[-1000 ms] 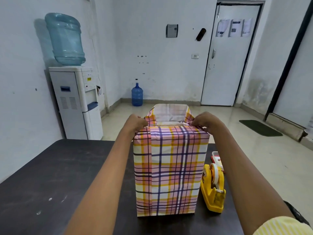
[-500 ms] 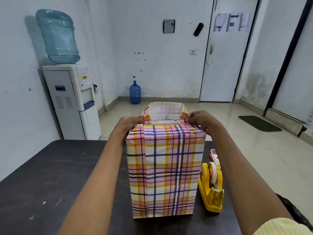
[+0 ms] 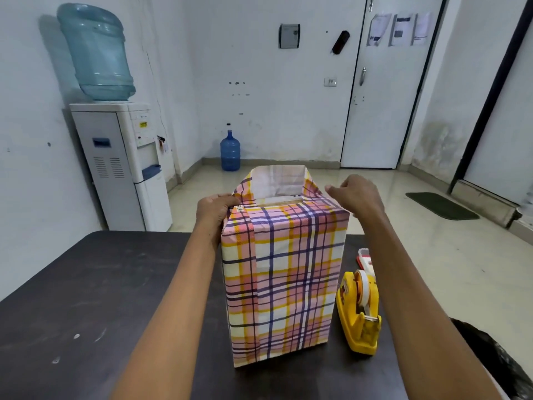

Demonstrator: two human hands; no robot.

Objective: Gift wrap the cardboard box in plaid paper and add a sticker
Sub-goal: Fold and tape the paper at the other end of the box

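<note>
On the dark tabletop (image 3: 86, 284), an upright cardboard box (image 3: 278, 201) shows only as a brown sliver under pink, yellow and navy plaid paper (image 3: 282, 278), whose far flap stands upright. Left hand (image 3: 215, 207) grips the paper's top-left corner, fingertips hidden; right hand (image 3: 356, 196) hovers curled beside the top-right corner, its hold impossible to tell. Right of the box, a yellow plastic tape dispenser (image 3: 359, 316) half-hides a red-and-white object (image 3: 364, 256).

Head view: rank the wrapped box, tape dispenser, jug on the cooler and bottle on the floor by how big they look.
1. box
2. jug
3. tape dispenser
4. floor bottle
The floor bottle stands far from the camera and the tape dispenser near it, so this order holds for looks only.
</note>
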